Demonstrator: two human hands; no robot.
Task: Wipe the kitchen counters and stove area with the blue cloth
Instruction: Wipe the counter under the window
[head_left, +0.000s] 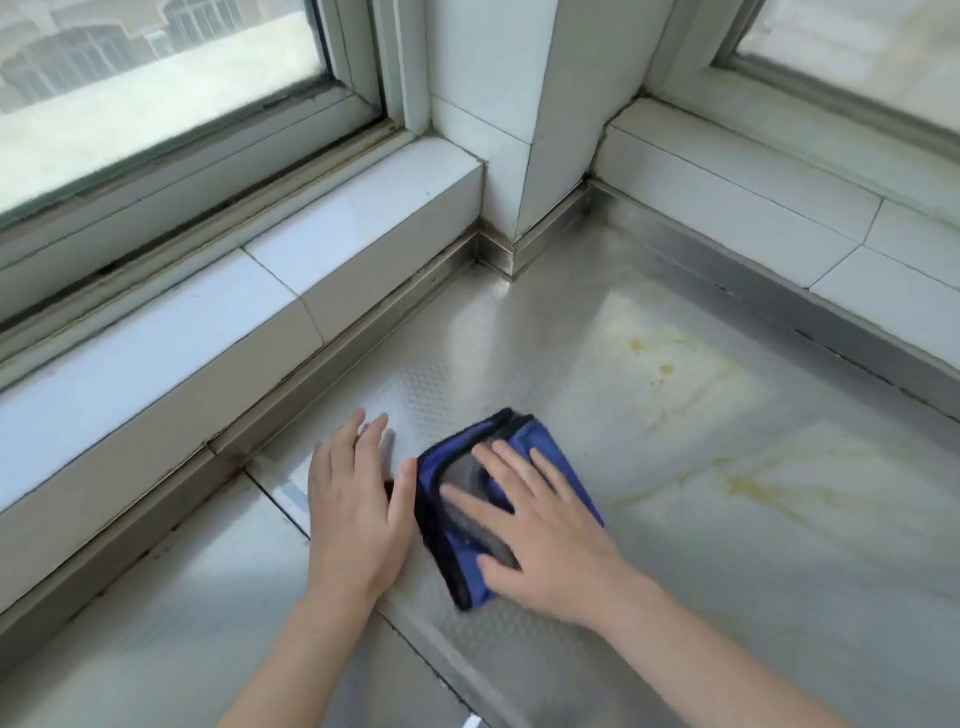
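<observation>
Nearest, two bare forearms reaching in from the bottom edge. Left hand flat on the metal worktop, fingers straight and together, holding nothing, thumb just beside the cloth's left edge. Right hand spread flat on the cloth, fingers straight and apart, pressing down rather than clamping; no curl round the fabric visible.

Cloth folded into a thick pad, blue with a grey face uppermost, lying near the middle of the worktop, long axis running from near-right to far-left. Right grip directly on top of it, so clearly the working hand; left alongside, likely only bracing.

Beyond and to the right of the cloth, yellowish stains on the metal, more streaks toward the right edge. Probable next sweep: away and rightward from the pressing hand, across those marks.

Farther still, the worktop's back corner meeting a tiled pillar, with tiled sills and windows on either side.

Hard to make out: cloth edges blurred, so exact fold count unclear; underside of the pad hidden. Stove not in view. Seam in the worktop partly covered by the left wrist.
</observation>
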